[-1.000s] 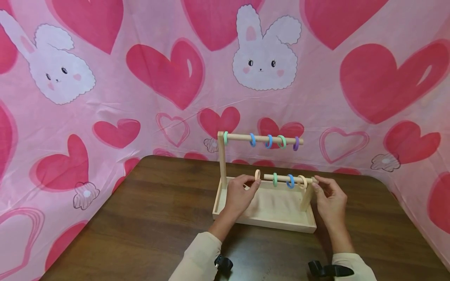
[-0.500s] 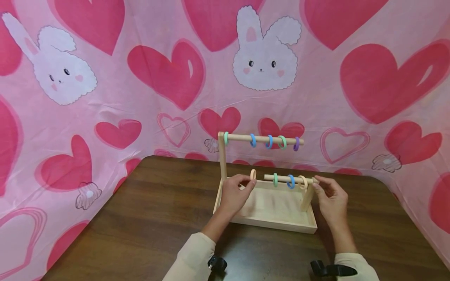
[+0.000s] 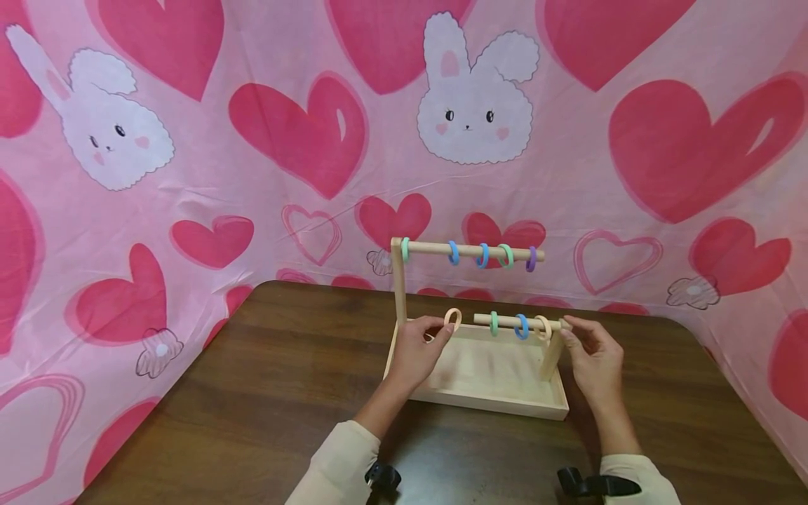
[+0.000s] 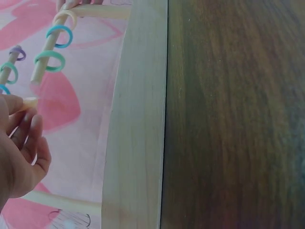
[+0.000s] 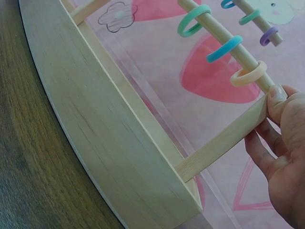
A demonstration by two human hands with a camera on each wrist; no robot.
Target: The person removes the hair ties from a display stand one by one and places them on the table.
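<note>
Here's the peach ring (image 3: 459, 320), upright at the fingertips of the left hand (image 3: 416, 351), pinched between thumb and finger! Just right of that hand, a gap apart, comes the free end of the lower rod (image 3: 508, 322). Along it, stepping away from the left hand: a green ring (image 3: 494, 330), a blue ring (image 5: 224, 49), a cream ring (image 5: 249, 77). And at the far end, the right hand (image 3: 595, 361) grips the top of the short post (image 3: 550, 356)! Beyond both hands runs the upper rod (image 3: 435, 248), carrying five rings, the purple ring (image 3: 532, 259) outermost. Below the hands, the wooden tray (image 3: 486, 402) sits on the brown surface (image 3: 252, 365), a heart-and-bunny backdrop (image 3: 278, 35) behind.
</note>
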